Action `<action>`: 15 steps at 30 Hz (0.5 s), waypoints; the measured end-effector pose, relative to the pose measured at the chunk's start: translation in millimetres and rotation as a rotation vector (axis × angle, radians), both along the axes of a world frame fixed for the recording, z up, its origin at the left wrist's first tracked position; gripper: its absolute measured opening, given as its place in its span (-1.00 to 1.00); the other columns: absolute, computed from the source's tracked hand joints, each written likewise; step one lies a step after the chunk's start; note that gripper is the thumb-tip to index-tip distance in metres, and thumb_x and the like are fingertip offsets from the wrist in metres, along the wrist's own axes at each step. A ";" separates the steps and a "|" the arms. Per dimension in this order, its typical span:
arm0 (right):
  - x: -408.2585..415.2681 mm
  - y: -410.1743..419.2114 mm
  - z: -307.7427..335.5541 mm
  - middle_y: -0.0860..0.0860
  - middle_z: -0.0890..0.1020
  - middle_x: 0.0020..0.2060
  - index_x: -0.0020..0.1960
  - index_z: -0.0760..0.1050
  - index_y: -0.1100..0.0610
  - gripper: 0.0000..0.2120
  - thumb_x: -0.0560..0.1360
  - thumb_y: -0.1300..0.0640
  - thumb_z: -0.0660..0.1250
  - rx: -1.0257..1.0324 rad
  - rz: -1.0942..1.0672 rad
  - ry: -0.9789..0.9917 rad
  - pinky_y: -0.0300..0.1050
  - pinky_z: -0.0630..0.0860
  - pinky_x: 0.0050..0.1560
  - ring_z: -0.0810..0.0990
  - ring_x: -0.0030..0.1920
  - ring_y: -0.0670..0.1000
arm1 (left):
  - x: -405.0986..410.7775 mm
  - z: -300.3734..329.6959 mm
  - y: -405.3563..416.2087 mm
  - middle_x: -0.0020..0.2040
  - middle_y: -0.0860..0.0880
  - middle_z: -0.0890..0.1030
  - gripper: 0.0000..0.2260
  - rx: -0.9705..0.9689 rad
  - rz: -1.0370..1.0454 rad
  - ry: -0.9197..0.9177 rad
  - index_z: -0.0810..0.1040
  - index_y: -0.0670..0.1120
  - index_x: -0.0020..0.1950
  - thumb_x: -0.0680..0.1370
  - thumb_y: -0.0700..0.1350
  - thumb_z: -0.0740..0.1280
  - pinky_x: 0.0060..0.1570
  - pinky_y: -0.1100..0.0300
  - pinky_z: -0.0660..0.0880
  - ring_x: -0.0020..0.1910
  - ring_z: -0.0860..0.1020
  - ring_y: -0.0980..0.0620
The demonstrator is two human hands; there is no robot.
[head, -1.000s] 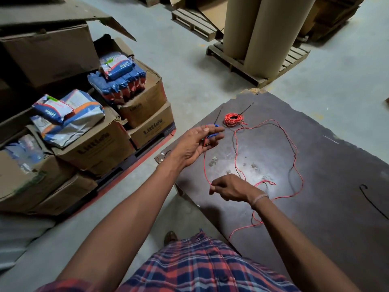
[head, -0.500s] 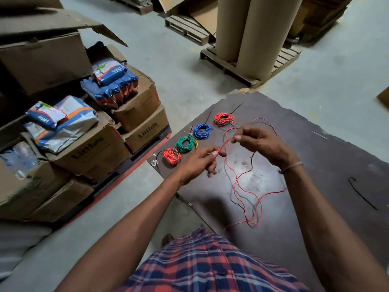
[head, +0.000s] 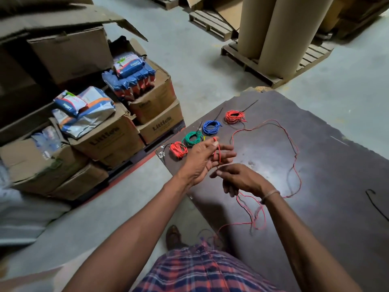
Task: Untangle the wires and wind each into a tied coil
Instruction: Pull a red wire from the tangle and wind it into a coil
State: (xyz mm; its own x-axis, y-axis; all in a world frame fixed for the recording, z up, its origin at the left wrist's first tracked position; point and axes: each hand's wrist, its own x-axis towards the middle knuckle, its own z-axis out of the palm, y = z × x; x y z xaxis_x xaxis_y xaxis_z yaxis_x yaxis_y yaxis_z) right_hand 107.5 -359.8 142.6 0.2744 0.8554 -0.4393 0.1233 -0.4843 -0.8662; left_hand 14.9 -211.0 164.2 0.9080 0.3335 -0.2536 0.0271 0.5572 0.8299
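Fingers (head: pixel 226 149) near "Little's" cartons (head: pixel 162 125)

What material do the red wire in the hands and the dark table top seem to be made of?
Red wire: probably plastic-insulated, with a smooth coloured jacket, thin and limp in loose loops. Table top: likely a coated wood board, dark brown with a dull sheen, scuffed pale patches and a chipped far edge.

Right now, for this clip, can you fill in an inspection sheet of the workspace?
Surface: dark board, scuffed, chipped far corner.
Job's things: four tied coils in a row: red coil, green coil, blue coil, far red coil.
Clutter: black tie lying at the right.
Grips: left hand has loose red wire looped on its fingers; right hand pinches it.
Cables: red wire sprawls unwound.
Surroundings: cartons, cardboard rolls.
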 end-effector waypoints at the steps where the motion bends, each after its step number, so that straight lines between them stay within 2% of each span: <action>1: -2.5 -3.2 3.9 0.18 0.69 -0.32 0.28 0.61 0.04 -0.76 0.71 0.07 0.22 -0.016 0.068 0.027 -0.09 0.54 -0.33 0.63 -0.40 0.09 | -0.3 -2.2 -3.4 0.00 -0.21 0.70 -0.82 0.044 0.026 0.033 0.48 -0.22 0.19 0.73 -0.17 0.13 0.11 -0.09 0.61 0.00 0.70 -0.19; 3: -0.2 -11.3 8.6 0.22 0.72 -0.27 0.36 0.55 0.04 -0.73 0.68 0.10 0.28 -0.054 0.166 0.084 -0.01 0.60 -0.22 0.68 -0.37 0.12 | -1.3 -9.9 -9.8 -0.03 -0.19 0.72 -0.75 0.138 0.071 0.102 0.52 -0.23 0.08 0.74 -0.12 0.12 0.05 0.00 0.60 0.07 0.69 -0.23; 5: 7.2 -21.2 11.3 0.24 0.74 -0.21 0.36 0.55 0.12 -0.72 0.67 0.13 0.31 -0.116 0.228 0.128 0.07 0.62 -0.10 0.72 -0.29 0.18 | -3.7 -16.1 -15.9 -0.06 -0.15 0.73 -0.72 0.265 0.079 0.172 0.51 -0.26 0.07 0.75 -0.11 0.09 -0.02 0.07 0.56 0.09 0.70 -0.19; 7: 13.2 -28.6 18.0 0.21 0.76 -0.14 0.28 0.56 0.20 -0.75 0.66 0.11 0.34 -0.195 0.312 0.139 -0.03 0.57 -0.12 0.75 -0.15 0.22 | -4.9 -23.7 -18.1 -0.11 -0.11 0.74 -0.71 0.533 0.060 0.208 0.46 -0.29 0.04 0.75 -0.13 0.07 -0.15 0.16 0.51 0.04 0.72 -0.10; 9: 17.8 -34.0 29.1 0.18 0.76 -0.11 0.16 0.55 0.24 -0.82 0.66 0.13 0.33 -0.234 0.393 0.132 -0.13 0.54 -0.21 0.75 -0.09 0.23 | -5.0 -28.8 -15.5 -0.14 -0.04 0.73 -0.77 0.846 0.004 0.220 0.39 -0.25 0.00 0.73 -0.13 0.08 -0.09 0.12 0.53 -0.02 0.72 0.01; 11: 24.2 -40.4 41.7 0.20 0.75 -0.17 0.08 0.52 0.23 -0.92 0.67 0.22 0.29 -0.192 0.389 0.133 -0.14 0.52 -0.29 0.73 -0.20 0.19 | -3.8 -34.1 -8.5 -0.18 0.03 0.70 -0.84 1.148 -0.126 0.269 0.37 -0.16 0.05 0.72 -0.10 0.09 0.06 0.05 0.52 -0.02 0.67 0.02; 12: 28.7 -44.8 48.2 0.21 0.73 -0.23 0.06 0.51 0.24 -0.93 0.67 0.25 0.28 -0.149 0.349 0.143 -0.14 0.51 -0.32 0.70 -0.29 0.16 | -5.1 -34.5 -3.6 -0.20 0.04 0.66 -0.86 1.249 -0.198 0.296 0.39 -0.15 0.13 0.72 -0.11 0.10 0.06 0.05 0.50 -0.03 0.65 -0.01; 13: 33.8 -49.5 55.5 0.21 0.69 -0.30 0.05 0.50 0.28 -0.91 0.67 0.26 0.27 -0.088 0.288 0.155 -0.14 0.49 -0.36 0.66 -0.38 0.13 | -7.6 -35.8 2.0 -0.22 0.01 0.63 -0.85 1.275 -0.262 0.309 0.39 -0.16 0.19 0.72 -0.13 0.10 0.01 0.05 0.51 -0.08 0.66 -0.02; 15: 44.8 -55.9 67.7 0.16 0.56 -0.46 0.01 0.51 0.33 -0.86 0.66 0.24 0.28 0.073 0.119 0.151 -0.20 0.40 -0.47 0.49 -0.54 0.04 | -16.5 -34.6 8.3 -0.26 -0.06 0.58 -0.88 1.109 -0.345 0.262 0.39 -0.18 0.13 0.73 -0.16 0.10 -0.10 0.02 0.57 -0.33 0.65 0.02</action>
State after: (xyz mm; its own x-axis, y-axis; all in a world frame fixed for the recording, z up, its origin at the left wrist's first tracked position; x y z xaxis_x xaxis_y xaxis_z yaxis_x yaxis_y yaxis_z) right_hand 152.3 -415.7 210.3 0.1049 0.9091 -0.4031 0.0422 -0.4090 -0.9115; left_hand -1.6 -202.7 129.6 0.9565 0.2358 -0.1718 0.2749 -0.5313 0.8013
